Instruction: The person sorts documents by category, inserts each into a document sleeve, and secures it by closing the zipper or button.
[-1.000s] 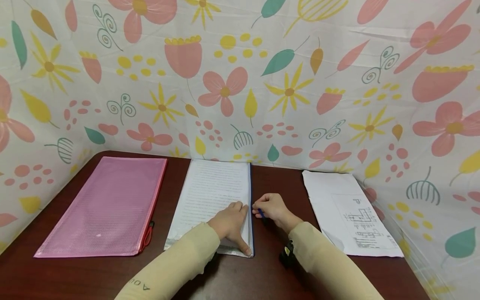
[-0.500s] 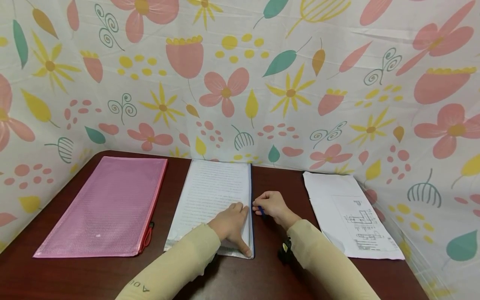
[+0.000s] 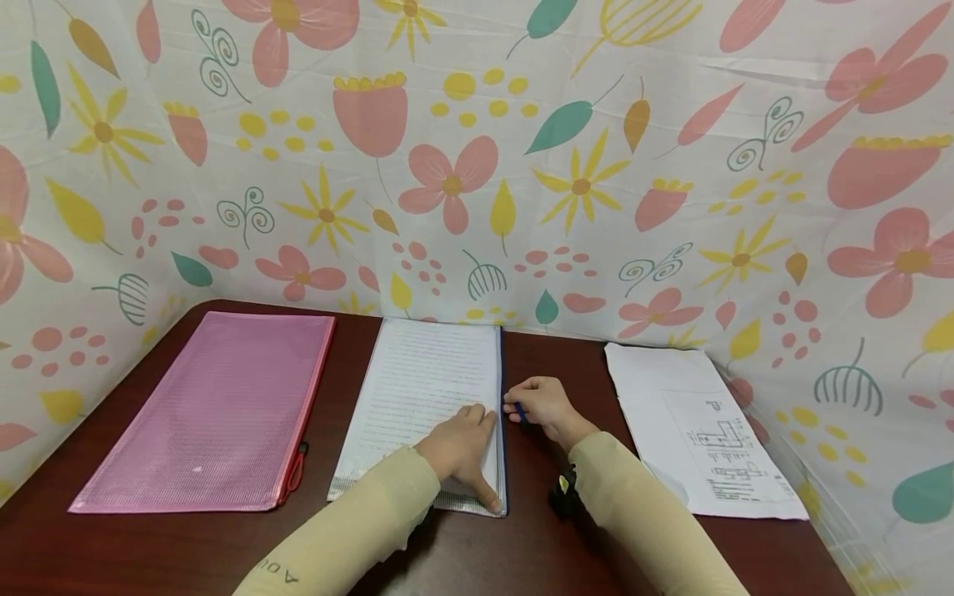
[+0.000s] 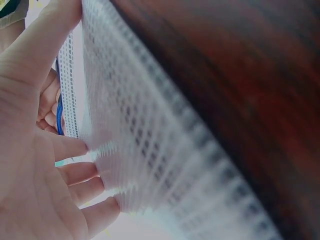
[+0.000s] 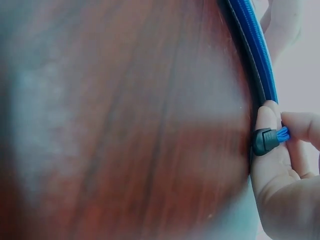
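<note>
A clear mesh zipper pouch [image 3: 422,372] with a printed sheet inside lies in the middle of the table in the head view. My left hand [image 3: 460,451] presses on its lower right part, thumb spread toward the near corner. In the left wrist view the fingers [image 4: 100,215] rest straight on the mesh. Along the pouch's right side runs a blue zipper [image 5: 255,40]. My right hand [image 3: 546,407] pinches the zipper's pull at that edge; its blue cord with a black end [image 5: 265,142] hangs out over the fingers in the right wrist view.
To the left lies a pink mesh zipper pouch [image 3: 216,406] with a red cord [image 3: 296,469]. On the right are white papers [image 3: 708,430], the top one printed with a diagram. A flower-patterned curtain [image 3: 447,165] stands behind the dark red-brown table [image 3: 477,555].
My right hand has slid a little way along the zipper edge, away from me. The left hand stays put on the pouch. The head view has shifted slightly.
</note>
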`<act>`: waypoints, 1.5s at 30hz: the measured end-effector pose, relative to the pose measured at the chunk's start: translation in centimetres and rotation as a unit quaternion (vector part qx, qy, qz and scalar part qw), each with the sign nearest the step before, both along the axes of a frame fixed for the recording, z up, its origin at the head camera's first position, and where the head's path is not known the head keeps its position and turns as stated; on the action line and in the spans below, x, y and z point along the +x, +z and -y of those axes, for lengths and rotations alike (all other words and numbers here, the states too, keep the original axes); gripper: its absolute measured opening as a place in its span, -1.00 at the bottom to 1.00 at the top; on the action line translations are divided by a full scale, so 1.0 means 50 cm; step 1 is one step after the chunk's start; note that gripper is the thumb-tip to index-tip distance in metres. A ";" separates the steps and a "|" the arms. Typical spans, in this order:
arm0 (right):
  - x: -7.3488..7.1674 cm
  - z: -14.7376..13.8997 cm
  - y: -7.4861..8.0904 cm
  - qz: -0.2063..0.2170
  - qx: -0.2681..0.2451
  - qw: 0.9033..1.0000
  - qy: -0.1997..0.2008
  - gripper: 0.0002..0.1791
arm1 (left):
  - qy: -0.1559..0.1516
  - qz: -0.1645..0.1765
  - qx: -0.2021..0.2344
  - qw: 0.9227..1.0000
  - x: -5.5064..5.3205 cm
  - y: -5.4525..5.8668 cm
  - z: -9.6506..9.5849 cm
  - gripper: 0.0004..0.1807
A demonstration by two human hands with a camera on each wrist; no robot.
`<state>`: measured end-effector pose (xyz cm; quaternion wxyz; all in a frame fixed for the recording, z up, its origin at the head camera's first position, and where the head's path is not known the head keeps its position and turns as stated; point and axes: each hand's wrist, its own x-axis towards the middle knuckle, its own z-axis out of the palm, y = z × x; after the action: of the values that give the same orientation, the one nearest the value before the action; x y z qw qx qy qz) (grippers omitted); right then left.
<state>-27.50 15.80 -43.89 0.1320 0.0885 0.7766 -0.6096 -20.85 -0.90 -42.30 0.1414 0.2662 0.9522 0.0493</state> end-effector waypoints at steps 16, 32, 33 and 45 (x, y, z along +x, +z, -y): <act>-0.014 -0.002 -0.005 -0.002 0.022 0.999 -0.033 -0.84 | -0.003 -0.002 -0.011 1.000 0.009 -0.006 -0.018 0.50; -0.017 -0.029 0.004 -0.012 0.054 0.997 -0.059 -0.84 | -0.020 -0.026 0.002 0.999 0.041 0.001 -0.043 0.47; -0.017 -0.030 0.004 -0.015 0.054 0.997 -0.059 -0.84 | -0.021 -0.027 0.001 0.999 0.042 0.001 -0.044 0.47; -0.036 -0.031 0.008 -0.043 0.050 0.995 -0.073 -0.83 | -0.022 -0.039 -0.007 0.999 0.050 0.010 -0.048 0.46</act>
<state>-29.28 17.35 -43.50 0.0487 0.1253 0.8027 -0.5811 -18.35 1.48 -41.81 0.1066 0.2876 0.9513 0.0293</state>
